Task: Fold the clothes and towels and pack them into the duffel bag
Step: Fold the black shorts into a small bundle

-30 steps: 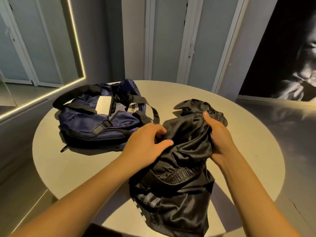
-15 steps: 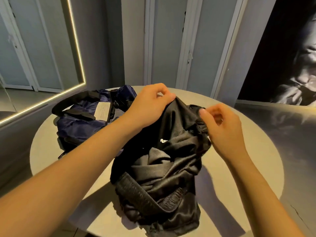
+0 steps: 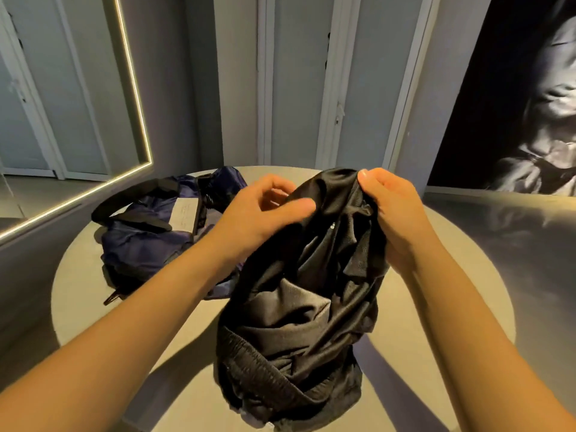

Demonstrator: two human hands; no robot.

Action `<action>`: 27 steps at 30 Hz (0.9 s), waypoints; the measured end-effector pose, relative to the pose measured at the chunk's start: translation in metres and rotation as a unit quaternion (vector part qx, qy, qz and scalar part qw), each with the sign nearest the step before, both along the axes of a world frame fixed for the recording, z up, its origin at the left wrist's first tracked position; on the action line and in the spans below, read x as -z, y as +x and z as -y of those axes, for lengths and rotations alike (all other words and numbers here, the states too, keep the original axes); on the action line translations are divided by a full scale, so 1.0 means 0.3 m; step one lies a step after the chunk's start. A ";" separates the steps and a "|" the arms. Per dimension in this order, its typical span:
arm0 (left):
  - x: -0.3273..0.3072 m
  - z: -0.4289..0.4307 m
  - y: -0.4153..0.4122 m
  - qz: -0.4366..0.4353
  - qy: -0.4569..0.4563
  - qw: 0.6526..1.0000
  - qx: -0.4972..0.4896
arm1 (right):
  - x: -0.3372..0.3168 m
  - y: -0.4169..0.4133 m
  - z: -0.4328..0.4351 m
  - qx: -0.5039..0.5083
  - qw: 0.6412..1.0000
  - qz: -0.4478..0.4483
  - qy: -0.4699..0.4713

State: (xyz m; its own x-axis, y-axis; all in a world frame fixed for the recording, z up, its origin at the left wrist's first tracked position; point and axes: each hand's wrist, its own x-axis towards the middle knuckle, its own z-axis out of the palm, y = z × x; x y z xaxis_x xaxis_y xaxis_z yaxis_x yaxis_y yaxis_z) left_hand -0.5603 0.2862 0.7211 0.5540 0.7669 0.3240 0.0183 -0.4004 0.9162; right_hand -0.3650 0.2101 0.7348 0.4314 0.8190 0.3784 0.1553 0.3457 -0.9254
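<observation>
Head view, the only one there is. A second ago you had the garment bunched low on the desk with both hands buried in it. Now you've hauled it up. Your right hand is clamped on the top edge, fingers curled over the fabric. Your left hand has its thumb on a fold just beside it and looks like it's pinching that fold. The hands sit close together at the top, not spread.

So my read is you're still hunting for corners, not folding yet. Nothing's flat and nothing looks packed. The bag sits off to your left on the desk, partly behind your left forearm, and I can't tell if it's open.

Orientation: the garment hangs from your hands with its long axis running up-down, tilted a bit away from you at the top. The elastic waistband end is at the bottom, slumped on the desk near your edge. It's upside down, with the twisted hem end up in your grip.
</observation>
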 end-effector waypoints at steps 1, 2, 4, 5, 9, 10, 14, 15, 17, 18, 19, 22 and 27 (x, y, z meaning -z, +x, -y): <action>0.030 0.023 -0.016 -0.046 -0.009 0.999 0.023 | 0.004 -0.008 0.000 -0.002 1.000 -0.015 -0.009; 0.057 0.041 -0.024 -0.080 -0.008 0.996 0.029 | 0.008 -0.016 0.002 -0.009 0.999 -0.030 -0.015; 0.089 0.054 -0.032 -0.083 0.008 0.997 -0.007 | 0.015 -0.019 0.010 -0.044 0.997 -0.063 -0.015; 0.093 0.049 -0.039 -0.059 -0.003 0.998 -0.024 | 0.019 -0.012 0.013 -0.072 0.994 -0.084 -0.017; 0.051 0.030 -0.040 0.028 -0.148 0.988 -0.021 | 0.073 0.042 -0.020 0.069 0.989 0.103 -0.084; 0.042 0.024 -0.034 0.024 -0.162 0.986 -0.035 | 0.092 0.046 -0.027 0.137 0.970 0.177 -0.090; 0.024 0.006 -0.014 0.008 -0.181 0.981 -0.066 | 0.124 -0.029 0.041 0.139 0.967 0.214 0.006; 0.021 0.005 -0.011 0.008 -0.184 0.981 -0.063 | 0.127 -0.050 0.062 0.097 0.967 0.236 0.001; 0.017 0.008 -0.008 0.016 -0.191 0.980 -0.054 | 0.136 -0.075 0.083 0.050 0.947 0.314 -0.033; 0.016 0.011 -0.007 0.017 -0.191 0.980 -0.051 | 0.144 -0.078 0.083 0.047 0.938 0.340 -0.039; 0.017 0.010 -0.008 0.013 -0.182 0.982 -0.053 | 0.143 -0.078 0.083 0.048 0.936 0.346 -0.038; 0.028 -0.013 -0.025 -0.013 -0.108 0.990 -0.086 | 0.106 -0.046 0.090 0.007 0.967 0.251 -0.042; 0.061 -0.066 -0.068 -0.046 -0.080 0.989 -0.112 | 0.020 0.018 0.081 -0.002 0.995 0.092 -0.049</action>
